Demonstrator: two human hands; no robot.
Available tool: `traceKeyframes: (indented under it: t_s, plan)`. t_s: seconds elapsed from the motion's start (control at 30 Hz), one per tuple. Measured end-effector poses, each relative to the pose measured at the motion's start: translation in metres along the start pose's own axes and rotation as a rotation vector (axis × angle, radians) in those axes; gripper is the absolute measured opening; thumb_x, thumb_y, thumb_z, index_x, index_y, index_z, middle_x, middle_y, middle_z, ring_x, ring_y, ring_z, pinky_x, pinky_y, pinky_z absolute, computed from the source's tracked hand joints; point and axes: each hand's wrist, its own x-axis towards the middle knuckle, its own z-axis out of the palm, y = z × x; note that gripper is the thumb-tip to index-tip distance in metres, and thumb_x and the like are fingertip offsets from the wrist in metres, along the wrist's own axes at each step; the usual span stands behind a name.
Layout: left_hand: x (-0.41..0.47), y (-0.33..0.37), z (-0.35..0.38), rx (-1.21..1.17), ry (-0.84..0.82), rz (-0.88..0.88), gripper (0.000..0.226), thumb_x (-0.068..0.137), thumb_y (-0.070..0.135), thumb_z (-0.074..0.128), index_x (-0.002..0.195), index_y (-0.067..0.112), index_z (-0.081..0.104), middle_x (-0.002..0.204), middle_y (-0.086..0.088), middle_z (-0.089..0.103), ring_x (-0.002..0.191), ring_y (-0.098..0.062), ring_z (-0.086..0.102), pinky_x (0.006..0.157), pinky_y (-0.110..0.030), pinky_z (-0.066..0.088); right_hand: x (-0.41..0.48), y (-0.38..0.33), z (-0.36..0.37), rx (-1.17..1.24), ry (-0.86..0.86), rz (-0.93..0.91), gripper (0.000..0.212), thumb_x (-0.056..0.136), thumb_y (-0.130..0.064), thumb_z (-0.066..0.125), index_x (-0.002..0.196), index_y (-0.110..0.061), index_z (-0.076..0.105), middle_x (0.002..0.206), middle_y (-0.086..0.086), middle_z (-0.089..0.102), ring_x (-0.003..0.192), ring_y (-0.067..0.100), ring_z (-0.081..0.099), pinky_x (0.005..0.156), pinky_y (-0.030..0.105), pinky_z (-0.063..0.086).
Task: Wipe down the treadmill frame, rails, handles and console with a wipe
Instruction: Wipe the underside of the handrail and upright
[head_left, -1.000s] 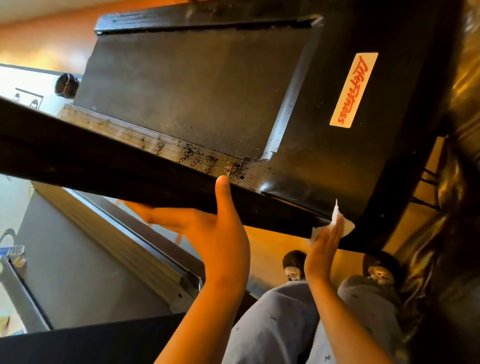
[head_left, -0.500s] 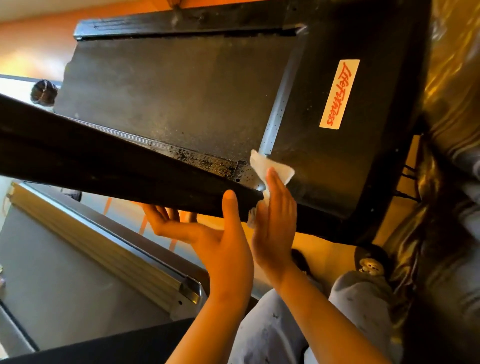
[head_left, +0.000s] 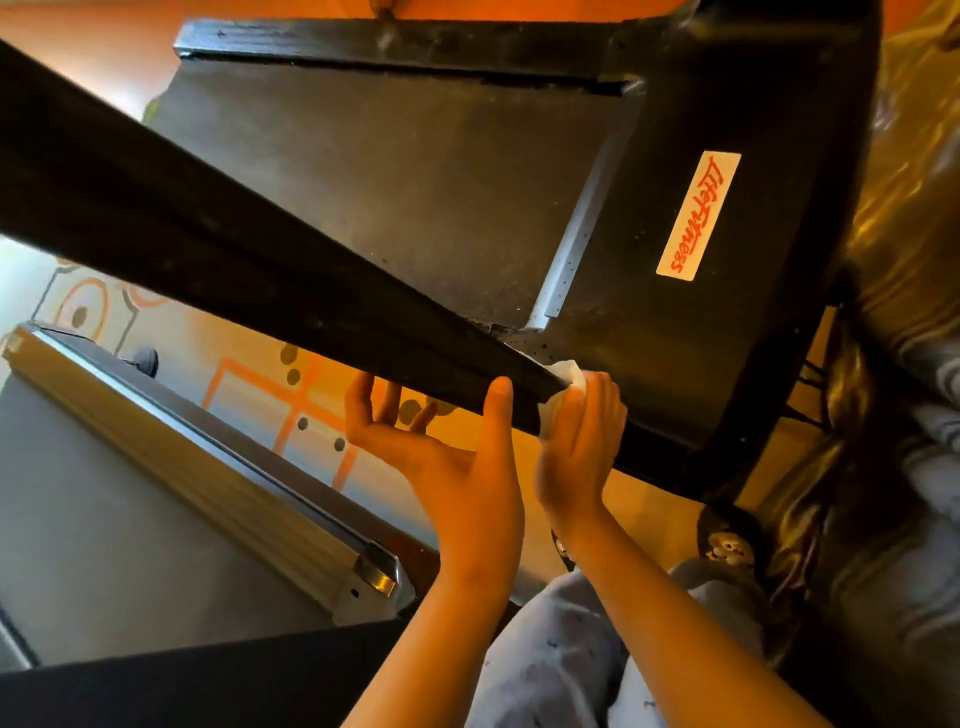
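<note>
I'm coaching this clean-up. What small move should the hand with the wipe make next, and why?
Probably slide the right hand, pressing the crumpled white wipe, farther along the long black treadmill rail: the wipe sits only at the rail's near end, and the left hand rests on the rail beside it.

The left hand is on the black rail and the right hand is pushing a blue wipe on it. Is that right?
Not quite. The wipe is white, not blue, as the head view shows. The rest holds: the left hand is on the black rail, and the right hand is pushing the wipe against that rail with flat fingers.
</note>
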Motion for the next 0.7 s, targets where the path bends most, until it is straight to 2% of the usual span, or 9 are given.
traceKeyframes:
  t_s: [0.1,0.17,0.23,0.3,0.33,0.4,0.47,0.6,0.7]
  plan:
    - [0.006,0.008,-0.011,-0.102,-0.020,-0.090,0.067,0.082,0.031,0.062,0.136,0.016,0.025,0.126,0.018,0.041,0.109,0.014,0.048,0.089,-0.013,0.048,0.005,-0.054,0.013,-0.090,0.098,-0.233,0.006,0.096,-0.014,0.054,0.100,-0.013,0.050,0.088,0.011,0.063,0.090,0.010,0.049,0.084,0.025,0.038]
    - [0.010,0.009,-0.020,-0.141,-0.043,-0.114,0.056,0.088,0.030,0.052,0.135,0.012,0.027,0.122,0.000,0.049,0.104,0.006,0.055,0.083,-0.012,0.049,0.008,-0.078,0.023,-0.059,0.044,-0.328,0.022,0.089,-0.013,0.064,0.099,-0.018,0.046,0.085,0.009,0.063,0.086,0.012,0.051,0.078,0.021,0.041]
    - [0.015,0.009,-0.026,-0.168,-0.061,-0.120,0.054,0.091,0.027,0.047,0.135,0.003,0.028,0.112,-0.002,0.051,0.099,0.003,0.057,0.080,-0.011,0.048,0.012,-0.092,0.026,-0.026,0.041,-0.373,0.011,0.099,-0.028,0.045,0.101,-0.018,0.048,0.087,0.011,0.065,0.083,0.015,0.061,0.073,0.026,0.049]
    - [0.019,0.009,-0.028,-0.193,-0.065,-0.117,0.053,0.092,0.028,0.047,0.132,-0.002,0.030,0.105,0.002,0.050,0.097,0.004,0.056,0.081,-0.010,0.047,0.011,-0.094,0.025,-0.029,0.058,-0.410,0.036,0.104,-0.038,0.025,0.103,-0.014,0.052,0.090,0.013,0.067,0.084,0.021,0.066,0.074,0.031,0.053]
    - [0.021,0.008,-0.029,-0.195,-0.072,-0.112,0.055,0.091,0.032,0.049,0.130,-0.002,0.031,0.105,0.000,0.051,0.097,0.002,0.056,0.082,-0.011,0.046,0.013,-0.093,0.022,-0.026,0.047,-0.427,0.039,0.104,-0.040,0.021,0.103,-0.015,0.052,0.090,0.012,0.067,0.084,0.015,0.063,0.074,0.026,0.051]
    - [0.023,0.008,-0.032,-0.181,-0.089,-0.118,0.059,0.084,0.046,0.051,0.127,0.008,0.036,0.111,-0.007,0.052,0.101,-0.006,0.056,0.082,-0.011,0.047,0.012,-0.086,0.018,-0.017,0.011,-0.455,0.037,0.104,-0.041,0.019,0.104,-0.020,0.049,0.089,0.007,0.063,0.085,0.002,0.051,0.077,0.010,0.041]
    - [0.024,0.009,-0.035,-0.154,-0.095,-0.137,0.050,0.079,0.053,0.050,0.120,0.027,0.040,0.116,-0.006,0.053,0.105,-0.008,0.056,0.081,-0.011,0.047,0.015,-0.075,0.012,0.009,-0.032,-0.457,0.037,0.104,-0.043,0.018,0.108,-0.021,0.048,0.093,0.005,0.061,0.088,-0.005,0.044,0.078,0.006,0.037]
    - [0.028,0.012,-0.044,-0.118,-0.159,-0.147,0.043,0.078,0.058,0.050,0.115,0.038,0.039,0.116,0.010,0.053,0.108,-0.001,0.054,0.081,-0.008,0.045,0.015,-0.065,0.005,0.038,-0.069,-0.407,0.039,0.103,-0.043,0.017,0.107,-0.020,0.048,0.089,0.007,0.060,0.084,-0.004,0.043,0.078,0.009,0.040]
    - [0.034,0.014,-0.055,-0.142,-0.156,-0.168,0.043,0.081,0.062,0.041,0.114,0.034,0.045,0.113,0.007,0.057,0.108,-0.008,0.057,0.084,-0.014,0.047,0.010,-0.090,0.010,0.054,-0.043,-0.354,0.037,0.103,-0.043,0.017,0.103,-0.021,0.047,0.087,0.004,0.057,0.081,0.001,0.046,0.072,0.022,0.045]
